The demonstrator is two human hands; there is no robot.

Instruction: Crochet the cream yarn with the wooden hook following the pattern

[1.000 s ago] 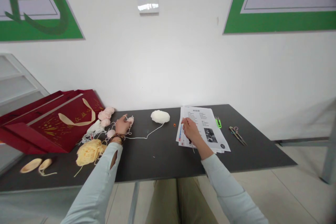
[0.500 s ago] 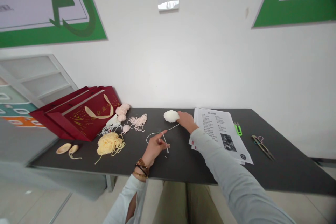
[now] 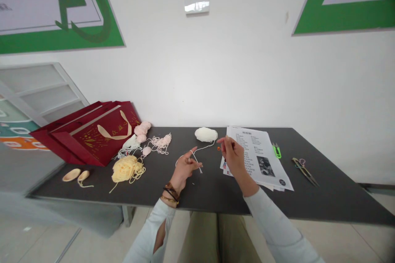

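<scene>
My left hand [image 3: 184, 169] is over the front middle of the table, with white yarn [image 3: 202, 148] looped round its raised index finger. A short tail of the yarn hangs by the thumb, and the strand runs back to a white yarn ball [image 3: 205, 134] near the wall. My right hand [image 3: 233, 155] hovers over the left edge of the printed sheets [image 3: 251, 141], apart from the ball. Its fingers are bent, with one pointing left; whether anything small is between them is hidden. Just below the fingertips is a tiny orange piece [image 3: 219, 148].
At left are red paper bags [image 3: 89, 131], pink yarn [image 3: 161, 144], yellow yarn [image 3: 126, 168] and two small cream crocheted pieces [image 3: 71, 174]. Green-handled snips [image 3: 277, 151] lie beside the sheets, with metal scissors [image 3: 305, 171] farther right. The wall bounds the table's back.
My right hand has left the white yarn ball and moved right and nearer, over the sheets. The orange piece now shows. My left hand keeps the yarn looped on its finger.
</scene>
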